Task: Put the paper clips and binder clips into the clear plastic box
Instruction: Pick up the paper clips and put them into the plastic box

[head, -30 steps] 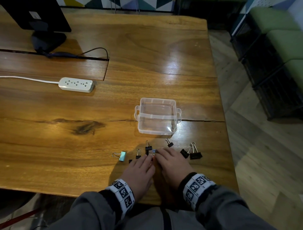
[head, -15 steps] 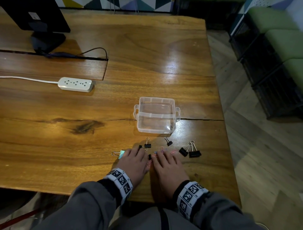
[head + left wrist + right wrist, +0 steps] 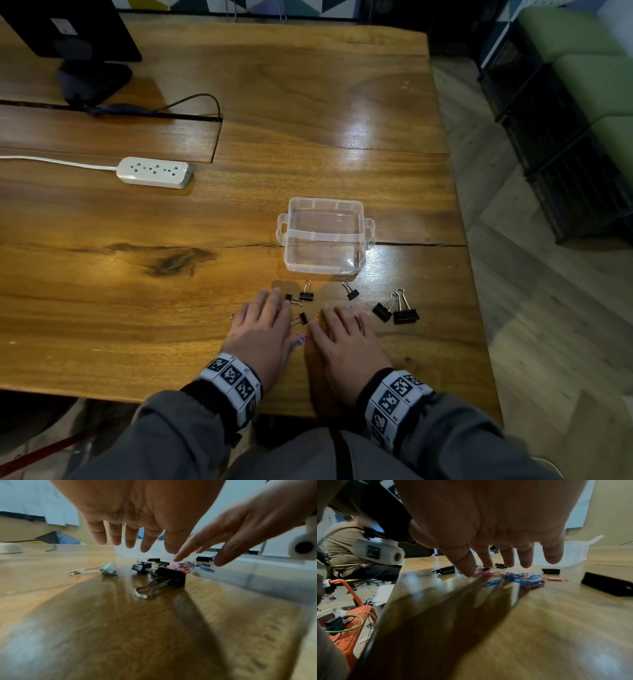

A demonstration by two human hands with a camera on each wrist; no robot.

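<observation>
The clear plastic box [image 3: 324, 236] stands open on the wooden table, nothing visible inside. Several black binder clips [image 3: 395, 310] lie in a row in front of it. A mint binder clip [image 3: 109, 569] lies under my left hand [image 3: 262, 323]. Blue and pink paper clips [image 3: 520, 578] are scattered under my right hand [image 3: 346, 330]. Both hands hover palm down just above the table, side by side, fingers straight and spread, holding nothing. In the left wrist view a black binder clip [image 3: 169, 578] lies nearest, below my left hand [image 3: 130, 539]. My right hand [image 3: 501, 559] hangs over the paper clips.
A white power strip [image 3: 153, 172] with its cable lies at the left. A black monitor stand [image 3: 92, 77] sits at the far left corner. The table's right edge [image 3: 476, 308] runs close to the clips. A person sits off to the left in the right wrist view.
Both hands have drawn slightly apart and spread their fingers over the clips. The left hand now covers the mint clip, and the paper clips between the hands have been scattered.
</observation>
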